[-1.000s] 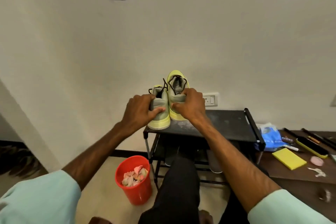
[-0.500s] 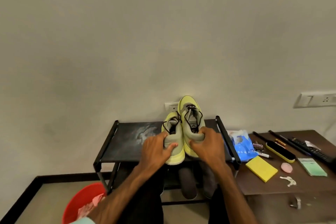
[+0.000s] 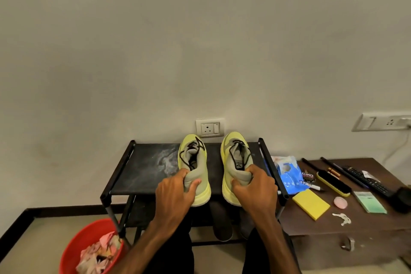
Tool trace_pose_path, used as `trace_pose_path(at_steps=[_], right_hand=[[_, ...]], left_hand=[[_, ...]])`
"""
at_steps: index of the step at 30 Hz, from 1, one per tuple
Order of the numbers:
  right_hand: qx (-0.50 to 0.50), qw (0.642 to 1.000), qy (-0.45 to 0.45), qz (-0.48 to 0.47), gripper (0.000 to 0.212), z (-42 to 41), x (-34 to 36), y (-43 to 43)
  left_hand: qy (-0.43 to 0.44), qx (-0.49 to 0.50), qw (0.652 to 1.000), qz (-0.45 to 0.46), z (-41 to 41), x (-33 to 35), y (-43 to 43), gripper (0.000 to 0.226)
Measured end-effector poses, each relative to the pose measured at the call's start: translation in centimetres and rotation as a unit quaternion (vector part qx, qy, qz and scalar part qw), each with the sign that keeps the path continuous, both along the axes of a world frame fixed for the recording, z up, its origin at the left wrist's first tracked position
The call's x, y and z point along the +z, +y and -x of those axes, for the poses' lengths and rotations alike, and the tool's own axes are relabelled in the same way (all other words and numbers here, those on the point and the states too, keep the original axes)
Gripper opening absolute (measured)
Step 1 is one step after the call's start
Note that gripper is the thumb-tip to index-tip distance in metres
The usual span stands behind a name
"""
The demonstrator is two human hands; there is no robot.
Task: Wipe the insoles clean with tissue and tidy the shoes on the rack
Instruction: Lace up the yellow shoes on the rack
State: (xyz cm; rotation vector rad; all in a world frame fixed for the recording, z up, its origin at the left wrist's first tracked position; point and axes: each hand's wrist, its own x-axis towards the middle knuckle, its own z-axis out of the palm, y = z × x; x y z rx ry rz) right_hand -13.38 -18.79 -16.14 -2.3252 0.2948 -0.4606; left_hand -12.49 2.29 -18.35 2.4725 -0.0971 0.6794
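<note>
Two grey-green sneakers with yellow soles and black laces stand on the top shelf of a black shoe rack (image 3: 142, 167), toes toward the wall, a gap between them. My left hand (image 3: 175, 193) grips the heel of the left sneaker (image 3: 195, 162). Around the heel of the right sneaker (image 3: 238, 160) curls my right hand (image 3: 255, 189). Dark insoles or shoes (image 3: 222, 222) lie on the lower shelf, partly hidden by my arms.
A red bucket (image 3: 75, 244) holding crumpled tissues stands on the floor at the lower left. To the right, a brown table (image 3: 322, 227) carries a blue packet (image 3: 287, 173), yellow pad (image 3: 311, 203), brush (image 3: 333, 182), remote (image 3: 364, 178) and small items. A wall socket (image 3: 210, 128) sits behind the rack.
The two sneakers were pressed side by side; now they stand apart on the right half of the shelf, both hands still on their heels. The camera view has shifted right and down.
</note>
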Motion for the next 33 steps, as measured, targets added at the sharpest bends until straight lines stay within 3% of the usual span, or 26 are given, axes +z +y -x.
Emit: trace_pose_path(at_steps=[9, 14, 18, 23, 24, 27, 30, 33], right_hand=[[0.032, 0.999, 0.026, 0.003, 0.030, -0.3, -0.3, 0.8], [0.060, 0.998, 0.032, -0.002, 0.040, 0.2, -0.5, 0.6], [0.070, 0.993, -0.026, -0.095, 0.043, -0.1, -0.3, -0.5], [0.047, 0.969, -0.051, -0.238, 0.014, -3.4, 0.1, -2.6], [0.036, 0.970, -0.050, -0.237, 0.012, -4.4, -0.1, -3.2], [0.052, 0.975, -0.009, -0.217, 0.031, -8.1, -1.2, -4.8], [0.133, 0.978, 0.072, -0.144, 0.051, -11.1, -1.1, -5.2], [0.150, 0.979, 0.137, -0.014, 0.051, -13.2, -0.5, -4.5]], left_hand=[[0.087, 0.014, 0.995, -0.046, 0.1, 3.0, -0.1, 0.041], [0.052, 0.038, 0.994, -0.091, 2.2, 3.5, -2.7, 0.043], [-0.028, -0.020, 0.997, -0.070, 1.6, 3.8, -4.9, 0.027], [-0.014, -0.069, 0.997, 0.036, -2.0, 4.8, -8.0, 0.016], [-0.004, -0.066, 0.997, 0.048, -2.9, 5.1, -8.7, 0.018], [0.058, -0.042, 0.996, 0.045, -6.6, 5.3, -10.8, 0.036], [0.191, -0.037, 0.981, -0.006, -9.9, 5.5, -12.1, 0.054], [0.269, -0.058, 0.959, -0.072, -12.0, 4.7, -12.9, 0.031]])
